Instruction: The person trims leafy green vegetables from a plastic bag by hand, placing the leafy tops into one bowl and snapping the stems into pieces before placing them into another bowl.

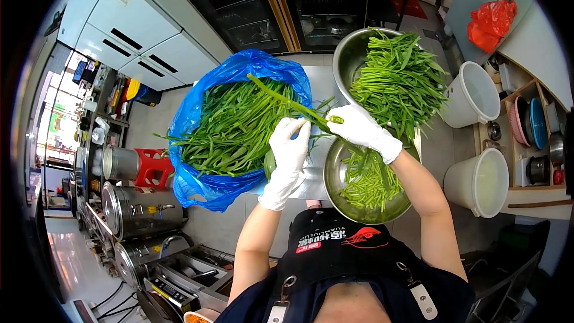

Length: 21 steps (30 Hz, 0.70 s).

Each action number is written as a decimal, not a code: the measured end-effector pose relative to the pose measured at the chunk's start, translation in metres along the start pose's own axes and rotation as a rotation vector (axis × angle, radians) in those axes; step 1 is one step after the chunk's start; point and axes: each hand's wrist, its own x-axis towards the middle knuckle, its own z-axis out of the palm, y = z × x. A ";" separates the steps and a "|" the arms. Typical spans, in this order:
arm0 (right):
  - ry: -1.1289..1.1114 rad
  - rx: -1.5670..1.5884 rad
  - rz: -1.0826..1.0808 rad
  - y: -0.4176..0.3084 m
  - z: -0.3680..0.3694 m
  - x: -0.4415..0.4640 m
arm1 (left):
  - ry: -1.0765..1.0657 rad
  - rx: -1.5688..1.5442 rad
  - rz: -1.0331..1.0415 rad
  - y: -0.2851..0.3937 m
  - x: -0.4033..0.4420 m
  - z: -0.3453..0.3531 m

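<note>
A long stalk of green leafy vegetable (281,97), which looks like water spinach, runs from above the blue bag to my gloved right hand (362,130), whose fingers are closed around its near end. My gloved left hand (289,158) is just below that stalk, thumb and forefinger pinched together; what is between them is hidden. Left of it, the blue plastic bag (242,58) is full of loose long-leaved greens (236,125). Under my right hand stands a metal bowl (335,194) with short cut stem pieces (371,182). Beyond it, another metal bowl (347,57) is heaped with leafy stalks (397,78).
The bag and bowls rest on a metal table (320,81). White buckets (476,96) stand at the right beside wooden shelves (547,143). A red stool (154,167) and large steel pots (134,212) are at the left. Dark glass-door cabinets (323,12) stand behind the table.
</note>
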 end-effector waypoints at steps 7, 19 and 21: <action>0.003 -0.090 0.027 0.002 -0.011 -0.002 | 0.105 0.208 0.188 0.001 0.003 -0.013; 0.233 -0.673 -0.304 0.008 0.023 -0.012 | -0.610 1.048 0.455 0.039 0.049 0.005; 0.294 -0.698 -0.339 0.007 0.024 -0.017 | -0.605 0.906 0.422 0.029 0.048 0.007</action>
